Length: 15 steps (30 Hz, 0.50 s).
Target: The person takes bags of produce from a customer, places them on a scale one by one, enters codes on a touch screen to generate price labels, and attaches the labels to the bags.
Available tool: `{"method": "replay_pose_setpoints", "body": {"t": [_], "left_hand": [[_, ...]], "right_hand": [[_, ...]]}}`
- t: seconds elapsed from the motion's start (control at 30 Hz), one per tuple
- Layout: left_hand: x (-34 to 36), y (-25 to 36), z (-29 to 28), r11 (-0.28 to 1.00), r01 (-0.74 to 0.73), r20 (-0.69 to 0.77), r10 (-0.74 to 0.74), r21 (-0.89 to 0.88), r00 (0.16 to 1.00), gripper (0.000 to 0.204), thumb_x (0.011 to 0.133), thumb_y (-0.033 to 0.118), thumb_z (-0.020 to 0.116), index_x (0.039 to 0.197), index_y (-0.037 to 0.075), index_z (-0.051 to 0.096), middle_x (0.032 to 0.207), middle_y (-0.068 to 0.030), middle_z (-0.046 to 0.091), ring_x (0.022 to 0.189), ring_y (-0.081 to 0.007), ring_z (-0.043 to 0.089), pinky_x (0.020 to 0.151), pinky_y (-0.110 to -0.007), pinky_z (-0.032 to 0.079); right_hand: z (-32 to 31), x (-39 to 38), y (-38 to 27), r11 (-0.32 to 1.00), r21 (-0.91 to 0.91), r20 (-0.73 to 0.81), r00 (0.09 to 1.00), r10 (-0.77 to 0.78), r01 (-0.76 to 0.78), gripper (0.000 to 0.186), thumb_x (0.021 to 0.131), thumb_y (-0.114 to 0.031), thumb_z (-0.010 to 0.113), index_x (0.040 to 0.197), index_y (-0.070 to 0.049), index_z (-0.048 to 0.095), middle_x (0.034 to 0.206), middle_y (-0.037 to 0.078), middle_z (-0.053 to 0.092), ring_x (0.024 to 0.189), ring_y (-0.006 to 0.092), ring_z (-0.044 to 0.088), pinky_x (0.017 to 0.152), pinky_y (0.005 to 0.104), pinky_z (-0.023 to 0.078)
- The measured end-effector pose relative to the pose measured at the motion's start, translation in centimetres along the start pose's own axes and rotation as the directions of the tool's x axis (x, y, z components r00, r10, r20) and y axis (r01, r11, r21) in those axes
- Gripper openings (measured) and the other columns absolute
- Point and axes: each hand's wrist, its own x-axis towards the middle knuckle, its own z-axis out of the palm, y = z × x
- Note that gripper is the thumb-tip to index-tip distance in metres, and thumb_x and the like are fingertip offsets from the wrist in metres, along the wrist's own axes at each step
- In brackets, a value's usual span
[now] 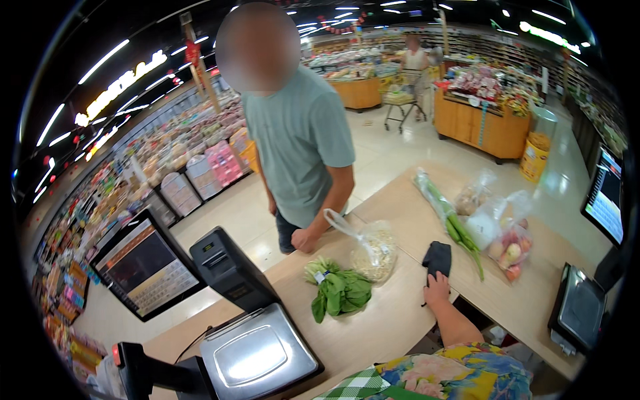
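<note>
My right hand (437, 288) reaches in from the lower right with its fingers on a dark object (437, 257), perhaps a pouch or handheld device, gripping it on the counter. My left hand is not in view. Leafy greens (340, 293) lie on the counter left of my right hand, beside a tied clear bag of pale sprouts (373, 257). To the right are bagged long green vegetables (457, 227), a small bag of brownish produce (472, 197), a white bag (487, 225) and a bag of reddish round produce (510, 253).
A person (297, 147) in a teal shirt stands across the counter (407, 320), a hand by its edge. A steel scale (257, 350) and screen (147, 263) are at left; another scale (577, 310) and screen (603, 193) at right. Behind are displays and someone with a cart.
</note>
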Motion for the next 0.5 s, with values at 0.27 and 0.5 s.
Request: {"method": "replay_pose_setpoints", "body": {"t": [0.27, 0.5], "left_hand": [[-0.3, 0.6, -0.5, 0.996, -0.039, 0.008, 0.038, 0.074, 0.999, 0.030, 0.084, 0.026, 0.042, 0.094, 0.006, 0.062, 0.098, -0.0172, 0.059, 0.096, -0.0289, 0.056, 0.092, -0.045, 0.034], [-1.4, -1.5, 1.2, 0.985, -0.103, 0.025, 0.101, 0.136, 0.995, 0.027, 0.082, 0.023, 0.045, 0.092, 0.005, 0.063, 0.097, -0.0170, 0.060, 0.096, -0.0286, 0.056, 0.093, -0.046, 0.034]], "right_hand": [[1.8, -5.4, -5.3, 0.903, 0.072, -0.083, 0.905, -0.418, 0.424, 0.032, 0.069, -0.003, 0.049, 0.100, -0.006, 0.055, 0.101, 0.016, 0.051, 0.090, 0.0327, 0.047, 0.081, 0.0400, 0.040], [2.3, -17.9, -12.8, 0.410, 0.436, 0.412, 0.228, -0.882, 0.801, 0.047, 0.071, -0.009, 0.051, 0.118, -0.005, 0.053, 0.115, 0.015, 0.053, 0.104, 0.0284, 0.050, 0.087, 0.0382, 0.038]]}}
